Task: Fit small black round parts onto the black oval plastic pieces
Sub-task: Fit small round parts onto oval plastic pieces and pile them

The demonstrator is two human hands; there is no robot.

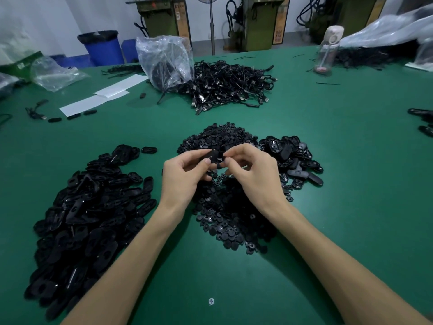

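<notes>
Centre frame: left hand (185,174) fingers pinch oval piece (213,158); right hand (248,167) fingers pinched, apparently on a round part. Fitting step; next: align, press home.

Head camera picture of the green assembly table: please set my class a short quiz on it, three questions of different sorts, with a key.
1. True or false: the left hand holds a black oval plastic piece.
2. Multiple choice: the heap of small black round parts lies A) on the green table, under the hands and between the forearms; B) in a cardboard box; C) on a metal tray.
3. Fill in: beside the clear plastic bag, on the far part of the table, lies a heap of black ____.

Key: 1 true; 2 A; 3 cables.
</notes>
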